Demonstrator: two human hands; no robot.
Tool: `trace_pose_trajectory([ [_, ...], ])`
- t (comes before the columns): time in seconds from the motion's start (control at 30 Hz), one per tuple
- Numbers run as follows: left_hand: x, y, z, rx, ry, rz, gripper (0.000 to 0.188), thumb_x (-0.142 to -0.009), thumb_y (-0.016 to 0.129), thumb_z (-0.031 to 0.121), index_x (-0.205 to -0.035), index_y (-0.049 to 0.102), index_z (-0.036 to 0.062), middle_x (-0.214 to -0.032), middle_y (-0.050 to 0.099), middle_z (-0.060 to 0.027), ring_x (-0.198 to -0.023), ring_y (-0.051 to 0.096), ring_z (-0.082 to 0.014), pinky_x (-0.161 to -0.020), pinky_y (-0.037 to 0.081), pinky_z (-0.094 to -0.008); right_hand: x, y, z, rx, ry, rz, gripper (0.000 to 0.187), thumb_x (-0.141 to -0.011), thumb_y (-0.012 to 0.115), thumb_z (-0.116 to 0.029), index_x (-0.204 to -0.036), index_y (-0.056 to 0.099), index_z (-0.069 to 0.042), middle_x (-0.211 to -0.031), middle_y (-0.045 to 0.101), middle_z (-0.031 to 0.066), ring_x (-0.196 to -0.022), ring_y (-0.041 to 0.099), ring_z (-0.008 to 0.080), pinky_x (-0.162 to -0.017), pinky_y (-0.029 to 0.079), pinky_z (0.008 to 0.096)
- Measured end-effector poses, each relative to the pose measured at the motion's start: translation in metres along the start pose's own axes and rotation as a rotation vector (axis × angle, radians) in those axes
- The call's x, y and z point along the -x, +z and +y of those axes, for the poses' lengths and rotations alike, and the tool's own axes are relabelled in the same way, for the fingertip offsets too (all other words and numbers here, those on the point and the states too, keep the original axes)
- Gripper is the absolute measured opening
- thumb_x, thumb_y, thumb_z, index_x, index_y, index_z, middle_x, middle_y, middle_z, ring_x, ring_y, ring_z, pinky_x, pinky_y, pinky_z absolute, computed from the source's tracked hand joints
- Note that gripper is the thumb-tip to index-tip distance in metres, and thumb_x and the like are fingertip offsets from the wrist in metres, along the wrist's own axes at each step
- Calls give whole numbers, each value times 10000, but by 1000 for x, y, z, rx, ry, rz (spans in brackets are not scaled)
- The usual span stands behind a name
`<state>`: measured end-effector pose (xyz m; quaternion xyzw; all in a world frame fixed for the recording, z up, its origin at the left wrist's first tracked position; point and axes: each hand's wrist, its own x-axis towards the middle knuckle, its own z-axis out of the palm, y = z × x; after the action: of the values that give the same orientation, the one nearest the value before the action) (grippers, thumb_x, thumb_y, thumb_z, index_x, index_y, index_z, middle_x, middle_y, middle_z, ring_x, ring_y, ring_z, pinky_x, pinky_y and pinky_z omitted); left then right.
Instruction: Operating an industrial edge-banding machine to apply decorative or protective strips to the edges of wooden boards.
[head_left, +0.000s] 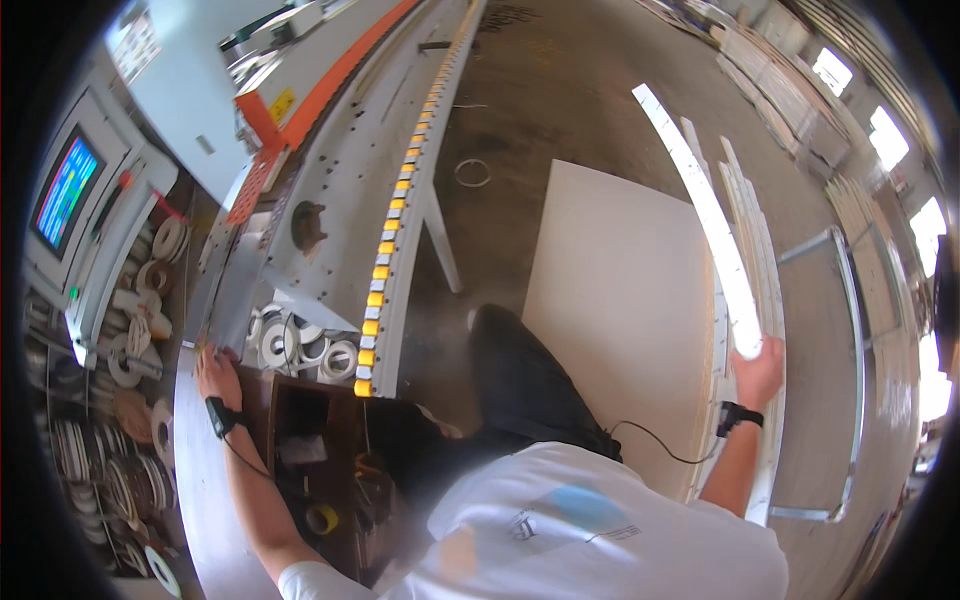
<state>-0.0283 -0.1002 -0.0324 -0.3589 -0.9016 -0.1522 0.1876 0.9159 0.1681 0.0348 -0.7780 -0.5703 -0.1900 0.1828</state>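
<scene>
The person's right hand (762, 370), at the right of the frame, is closed around the near end of a long white strip (712, 220), which runs from that fist toward the upper middle of the frame. Held by one end, the strip is probably steered like a lever, so a small turn of the wrist would swing the far tip widely; whether anything bears it farther along cannot be made out. Below and beside it lie a stack of pale strips (748, 225) and a broad pale board (610, 270), the stack within easy reach of that arm, which likely explains its place. The left hand (218, 378), at the left of the frame, rests by the far end of a curved worktop (205, 480), apparently for balance or support; its fingers are too small and blurred to tell whether they pinch anything. Just beyond it stands a long machine (345, 190) with an orange guard, its outer edge lined with yellow rollers (376, 299), presumably set there so that panels can slide along with little drag. White rolls (268, 345) sit in the gap near the left hand, perhaps kept handy to the machine, and a lit screen (68, 190) at the far left faces the worktop, seemingly so it can be read from there.
</scene>
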Motion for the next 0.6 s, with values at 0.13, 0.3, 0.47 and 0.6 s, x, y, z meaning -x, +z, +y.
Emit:
trace_pose_trajectory([
  [0.13, -7, 6, 1, -19, 66, 30, 356, -1038, 575, 215, -1339, 659, 44, -1337, 708, -197, -1278, 626, -415, -1109, 473, -513, -35, -61, 7, -15, -158, 49, 546, -728, 846, -207, -1250, 704, -135, -1208, 680, 83, -1101, 682, 335, -928, 575, 481],
  [0.3, -3, 0, 15, 17, 17, 79, 340, -1006, 628, 185, -1324, 669, 72, -1327, 711, -185, -1276, 629, -408, -1094, 490, -507, -68, -107, 9, 84, -483, 355, 655, -751, 846, -157, -1387, 687, -148, -1271, 690, 44, -1151, 677, 300, -999, 548, 435],
  [0.47, 10, -30, 58, 108, 122, 224, 392, -949, 675, 122, -1337, 673, 71, -1336, 713, -166, -1272, 631, -402, -1096, 496, -502, -83, -115, -13, -181, -564, 381, 697, -703, 871, -34, -1378, 716, -109, -1288, 696, 67, -1158, 702, 293, -995, 582, 430],
  [0.6, 30, -103, 187, 385, 393, 322, 418, -877, 730, 42, -1293, 698, 65, -1337, 724, -126, -1278, 641, -376, -1097, 507, -489, -89, -111, -26, -308, -782, 406, 703, -687, 858, 1, -1371, 716, -77, -1268, 695, 101, -1136, 701, 325, -970, 589, 428],
])
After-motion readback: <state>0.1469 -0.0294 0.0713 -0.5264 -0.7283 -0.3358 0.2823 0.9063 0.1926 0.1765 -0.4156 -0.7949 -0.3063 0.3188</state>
